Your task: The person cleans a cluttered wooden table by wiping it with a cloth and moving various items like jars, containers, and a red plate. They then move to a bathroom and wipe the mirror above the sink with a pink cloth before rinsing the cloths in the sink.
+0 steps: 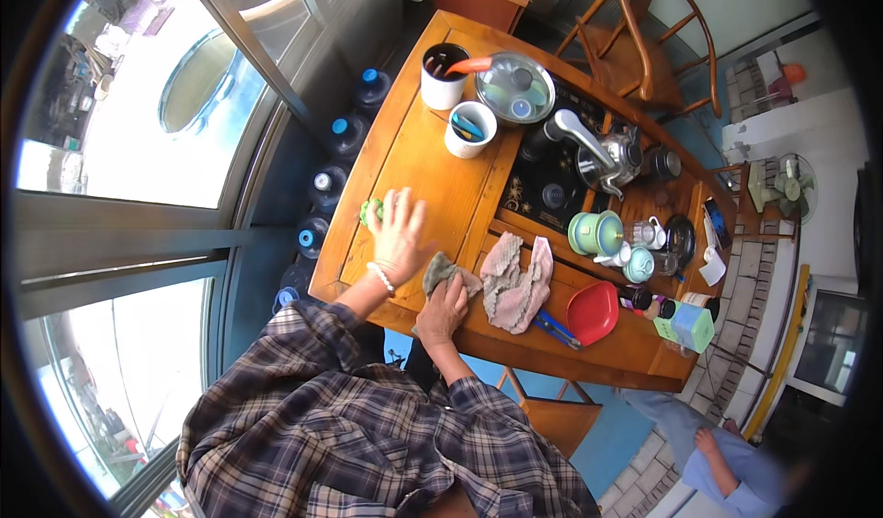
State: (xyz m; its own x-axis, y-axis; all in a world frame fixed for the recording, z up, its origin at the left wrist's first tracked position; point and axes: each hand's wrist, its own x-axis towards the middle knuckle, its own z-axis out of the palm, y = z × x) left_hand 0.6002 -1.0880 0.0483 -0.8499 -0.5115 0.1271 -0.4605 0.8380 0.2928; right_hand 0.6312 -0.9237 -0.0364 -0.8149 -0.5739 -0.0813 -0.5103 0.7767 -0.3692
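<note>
My left hand (400, 238), with a white bead bracelet (381, 278) at the wrist, is spread palm-down over the wooden tea table (397, 166). Beside its outer fingers lies a bright green scrubber or ball (371, 212), partly hidden by the hand; whether they touch I cannot tell. Near the table's front edge, my right hand (441, 311) presses on a bunched grey-pink cloth (441, 274). A second, pinkish cloth (514, 287) lies crumpled to the right of it. Further right are a blue-handled tool (555, 329) and a red plastic dish (593, 312).
A white cup with utensils (471, 131), a dark-rimmed canister (441, 90), a glass-lidded pot (515, 90) and a glass kettle (607, 162) stand further back. Green teaware (594, 234) sits right. Water jugs (330, 180) line the left side. Another person (724, 449) is at lower right.
</note>
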